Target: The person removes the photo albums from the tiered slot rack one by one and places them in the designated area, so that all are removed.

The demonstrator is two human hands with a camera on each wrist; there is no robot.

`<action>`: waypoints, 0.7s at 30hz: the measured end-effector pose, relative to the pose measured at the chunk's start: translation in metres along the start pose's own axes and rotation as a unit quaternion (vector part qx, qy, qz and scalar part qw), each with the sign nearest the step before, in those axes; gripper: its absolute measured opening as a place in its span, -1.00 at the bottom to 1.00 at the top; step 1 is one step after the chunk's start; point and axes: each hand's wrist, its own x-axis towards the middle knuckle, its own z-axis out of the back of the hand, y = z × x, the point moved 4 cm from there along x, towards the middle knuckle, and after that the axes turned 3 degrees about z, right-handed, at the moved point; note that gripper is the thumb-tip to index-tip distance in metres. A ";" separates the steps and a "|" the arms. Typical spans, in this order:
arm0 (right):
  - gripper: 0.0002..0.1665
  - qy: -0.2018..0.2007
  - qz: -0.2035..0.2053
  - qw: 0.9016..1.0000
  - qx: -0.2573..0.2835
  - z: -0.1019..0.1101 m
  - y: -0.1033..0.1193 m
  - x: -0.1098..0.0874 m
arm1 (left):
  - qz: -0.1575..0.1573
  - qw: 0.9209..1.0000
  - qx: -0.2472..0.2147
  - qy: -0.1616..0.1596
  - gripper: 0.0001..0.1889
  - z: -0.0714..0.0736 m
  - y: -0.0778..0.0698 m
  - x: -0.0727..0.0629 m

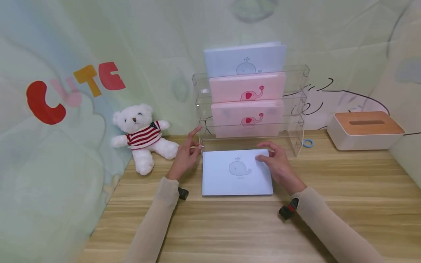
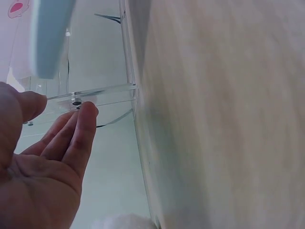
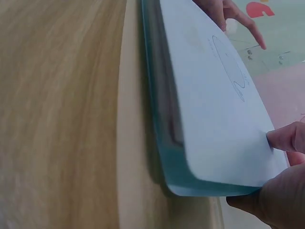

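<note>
A light-blue notebook [image 1: 237, 182] with a whale drawing stands tilted just above or on the table in front of a clear acrylic rack [image 1: 297, 142]. My right hand [image 1: 279, 168] pinches its upper right edge, the thumb and a finger at the notebook's corner in the right wrist view. At the rack's lower left side is my left hand [image 1: 186, 157], its fingers fairly straight and the tips at the side panel. The left wrist view shows the thumb and fingers [image 2: 81, 133] close against that panel. Two pink elephant notebooks [image 1: 227, 89] and another blue whale notebook [image 1: 223, 63] sit in the rack.
A white teddy bear [image 1: 144, 137] in a striped shirt sits left of the rack. To the right stand a tissue box [image 1: 365, 140] with a wooden lid and a small blue ring [image 1: 308, 143]. Curtains with drawings hang behind the wooden table [image 1: 230, 230].
</note>
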 end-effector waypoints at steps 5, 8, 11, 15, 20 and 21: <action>-0.49 -0.001 -0.004 1.000 0.019 -0.005 -0.007 0.007 | -0.003 1.000 -0.005 -0.002 -0.19 -0.001 0.001 0.000; -0.48 0.000 -0.006 1.000 0.022 -0.005 -0.011 0.010 | -0.003 1.000 -0.005 0.000 -0.20 -0.001 0.000 0.000; -0.50 0.005 0.003 1.000 0.016 -0.004 -0.011 0.011 | -0.005 1.000 0.002 0.001 -0.22 -0.001 0.000 0.000; -0.51 0.052 0.019 0.998 -0.024 0.000 -0.010 0.013 | 0.001 1.000 0.008 0.002 -0.21 0.000 -0.001 -0.001; -0.38 0.157 0.055 0.978 -0.125 0.012 -0.005 0.011 | 0.005 1.000 0.006 0.000 -0.20 0.000 -0.001 -0.001; -0.35 0.171 0.062 0.973 -0.145 0.016 -0.003 0.010 | 0.003 1.000 0.005 0.001 -0.20 -0.001 -0.001 -0.001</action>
